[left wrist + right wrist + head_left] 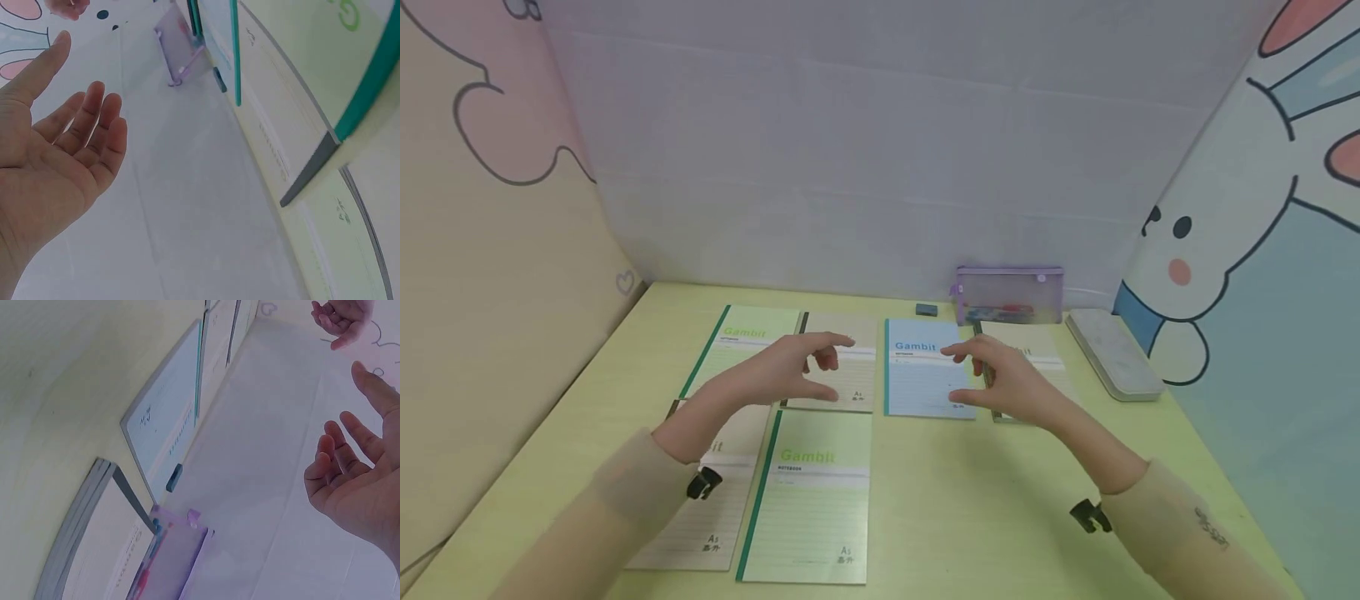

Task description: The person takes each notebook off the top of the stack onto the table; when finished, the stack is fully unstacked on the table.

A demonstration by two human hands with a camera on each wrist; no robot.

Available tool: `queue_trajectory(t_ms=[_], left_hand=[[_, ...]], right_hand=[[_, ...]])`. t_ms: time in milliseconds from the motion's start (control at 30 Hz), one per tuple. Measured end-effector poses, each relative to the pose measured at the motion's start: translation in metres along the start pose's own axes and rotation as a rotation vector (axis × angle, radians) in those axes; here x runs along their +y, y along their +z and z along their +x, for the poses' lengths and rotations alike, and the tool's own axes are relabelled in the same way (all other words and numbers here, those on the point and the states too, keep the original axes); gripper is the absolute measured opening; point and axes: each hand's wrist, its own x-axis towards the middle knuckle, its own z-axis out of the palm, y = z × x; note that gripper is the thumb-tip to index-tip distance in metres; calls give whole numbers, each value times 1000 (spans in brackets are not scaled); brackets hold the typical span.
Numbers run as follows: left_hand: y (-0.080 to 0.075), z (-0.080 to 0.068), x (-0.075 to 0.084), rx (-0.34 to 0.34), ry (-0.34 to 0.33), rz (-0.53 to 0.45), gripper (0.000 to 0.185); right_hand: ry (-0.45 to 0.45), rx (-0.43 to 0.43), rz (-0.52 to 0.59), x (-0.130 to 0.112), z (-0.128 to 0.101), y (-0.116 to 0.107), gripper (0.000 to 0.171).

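Both hands hover above the table with fingers loosely bent and nothing between them. In the head view my left hand (793, 367) overlaps a beige notebook (850, 375) with a dark spine. My right hand (1007, 379) overlaps a stack of beige notebooks (1045, 358) and the edge of a blue notebook (917, 383). A green notebook (820, 500) lies at the front, beside another beige notebook (700, 525) partly covered by my left forearm. At the back left lies a second green notebook (745, 342). The right wrist view shows the stack's layered edges (78, 519).
A purple mesh pencil case (1011, 292) holding pens stands against the back wall, with a small dark blue eraser (927, 309) to its left. A pale flat case (1112, 354) lies at the right. Printed panels enclose the table's sides.
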Motion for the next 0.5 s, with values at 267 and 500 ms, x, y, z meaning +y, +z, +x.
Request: queue_trajectory(t_ms=[267, 500], left_hand=[[9, 36, 15, 112, 108, -63, 68], [29, 67, 28, 144, 155, -135, 75]], right_hand=[[22, 115, -89, 31, -10, -28, 48], [95, 154, -80, 66, -20, -43, 46]])
